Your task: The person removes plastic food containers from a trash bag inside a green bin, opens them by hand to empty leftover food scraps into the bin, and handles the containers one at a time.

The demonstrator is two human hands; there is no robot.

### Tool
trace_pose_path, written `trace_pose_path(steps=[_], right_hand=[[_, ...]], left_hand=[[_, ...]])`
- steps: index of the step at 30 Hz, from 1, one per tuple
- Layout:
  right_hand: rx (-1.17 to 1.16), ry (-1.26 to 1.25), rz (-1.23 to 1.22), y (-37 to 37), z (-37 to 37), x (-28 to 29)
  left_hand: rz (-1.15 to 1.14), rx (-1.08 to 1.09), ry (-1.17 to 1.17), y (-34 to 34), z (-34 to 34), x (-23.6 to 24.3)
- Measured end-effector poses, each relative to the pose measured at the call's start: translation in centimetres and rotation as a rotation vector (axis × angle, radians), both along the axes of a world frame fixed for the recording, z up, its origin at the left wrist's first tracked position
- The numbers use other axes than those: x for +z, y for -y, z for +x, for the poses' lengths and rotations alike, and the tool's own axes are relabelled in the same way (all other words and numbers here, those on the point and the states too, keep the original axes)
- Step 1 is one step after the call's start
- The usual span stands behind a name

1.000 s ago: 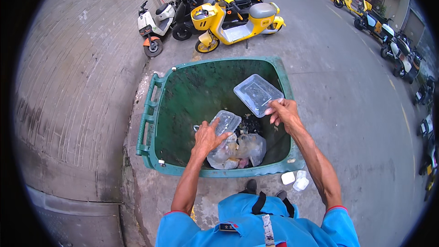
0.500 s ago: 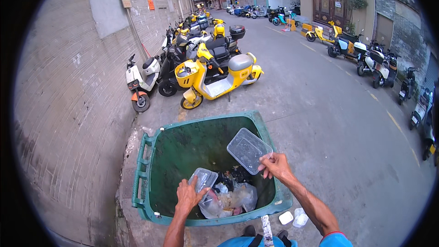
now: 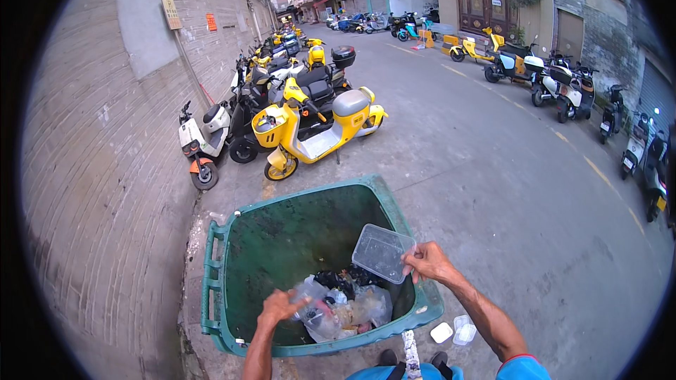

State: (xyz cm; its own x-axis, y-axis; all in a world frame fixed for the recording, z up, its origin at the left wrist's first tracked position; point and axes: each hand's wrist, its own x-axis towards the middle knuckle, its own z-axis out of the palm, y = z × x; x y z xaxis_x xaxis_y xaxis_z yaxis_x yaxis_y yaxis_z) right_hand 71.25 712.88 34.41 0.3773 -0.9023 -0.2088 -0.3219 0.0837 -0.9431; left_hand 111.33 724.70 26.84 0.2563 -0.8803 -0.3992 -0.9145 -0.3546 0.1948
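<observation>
My right hand (image 3: 427, 263) pinches the corner of a clear rectangular plastic food container (image 3: 382, 252), held tilted over the right side of a green wheeled bin (image 3: 264, 229). Inside the bin, my left hand (image 3: 283, 305) has its fingers stretched toward the rubbish and slightly blurred, and no held thing shows in it. Beside those fingers lies a crumpled clear plastic bag (image 3: 320, 320) with scraps in it. Black bag plastic (image 3: 336, 280) shows behind it, deeper in the bin.
On the ground right of the bin lie a white lidded tub (image 3: 441, 332) and clear containers (image 3: 464, 331). A yellow scooter (image 3: 331, 137) stands just beyond the bin, before a row of parked scooters. A brick wall (image 3: 113, 190) runs along the left; more scooters (image 3: 563, 91) line the right side.
My left hand has come away from a clear container it was touching, which no longer shows distinctly. My right hand still holds its container, now slightly lower. The whole view has shifted slightly.
</observation>
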Motion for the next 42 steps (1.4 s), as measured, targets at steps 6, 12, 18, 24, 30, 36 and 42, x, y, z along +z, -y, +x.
trace_pose_path(steps=[6, 12, 18, 24, 30, 36, 42], right_hand=[[0.008, -0.003, 0.075, -0.7, 0.0, -0.7], [-0.032, 0.055, 0.033, -1.4, -0.1, -1.1], [-0.003, 0.017, 0.076, -1.6, -0.5, -2.0], [0.077, -0.060, -0.023, -2.2, -0.4, -2.1], [0.078, -0.315, -0.116, -1.1, -2.1, -2.1], [0.088, -0.023, 0.007, -2.0, -1.9, 2.0], [-0.049, -0.267, -0.036, 0.0, -2.8, 0.8]], left_hand=[[0.301, -0.091, -0.428, 0.8, 2.2, 2.3], [0.009, -0.118, 0.114, -0.8, -1.1, 3.0], [0.352, -0.107, -0.014, -1.2, -0.4, 3.9], [0.150, -0.127, -0.112, -2.7, -1.7, 3.0], [0.014, 0.037, -0.231, -1.4, -2.0, 7.4], [-0.221, -0.073, -0.195, -3.8, -3.4, 6.8], [0.208, -0.026, -0.237, -4.7, -1.9, 6.9]])
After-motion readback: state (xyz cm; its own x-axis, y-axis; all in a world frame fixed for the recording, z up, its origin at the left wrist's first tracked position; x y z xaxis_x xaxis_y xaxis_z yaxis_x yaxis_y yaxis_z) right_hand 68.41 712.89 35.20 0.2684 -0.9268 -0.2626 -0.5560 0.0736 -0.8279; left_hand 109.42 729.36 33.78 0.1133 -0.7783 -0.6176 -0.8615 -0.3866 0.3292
